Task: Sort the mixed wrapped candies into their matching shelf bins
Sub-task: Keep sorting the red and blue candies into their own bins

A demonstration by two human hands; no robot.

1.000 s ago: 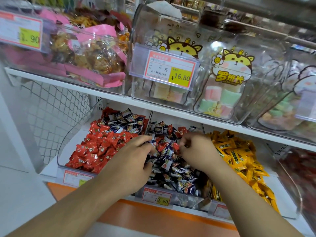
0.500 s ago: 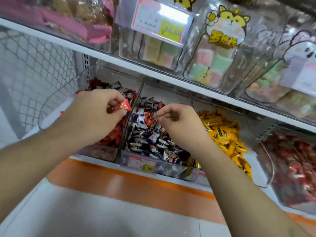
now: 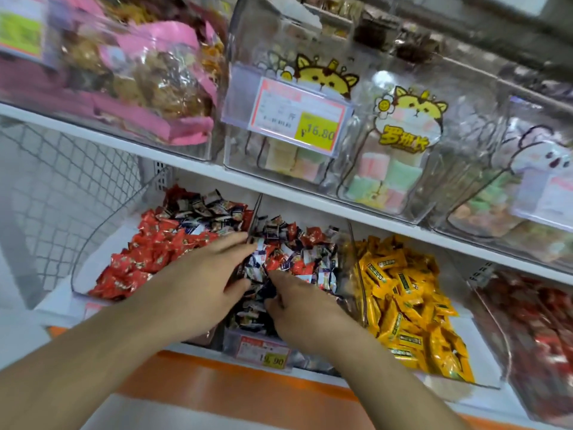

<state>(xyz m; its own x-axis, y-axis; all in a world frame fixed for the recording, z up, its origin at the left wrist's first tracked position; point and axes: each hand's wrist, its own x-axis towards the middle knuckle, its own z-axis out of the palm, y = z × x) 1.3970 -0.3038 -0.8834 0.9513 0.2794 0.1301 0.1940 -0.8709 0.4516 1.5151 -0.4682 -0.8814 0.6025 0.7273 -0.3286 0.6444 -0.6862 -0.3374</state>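
Both hands worked the middle bin [image 3: 260, 344] of mixed dark and red candies [image 3: 297, 259]. Left hand [image 3: 201, 283] lay flat, fingers straight and spread. Right hand [image 3: 305, 308] had fingers curled into the pile; an actual pinch couldn't be confirmed. Best to take one red stray, lift over the clear divider [image 3: 255, 212] into the red bin [image 3: 93, 259]. Shelf [image 3: 310, 197] overhead limited lift.

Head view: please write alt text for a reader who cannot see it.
Both hands, left hand and right hand, reach into the middle bin of mixed dark and red candies, between a red candy bin and a yellow candy bin.
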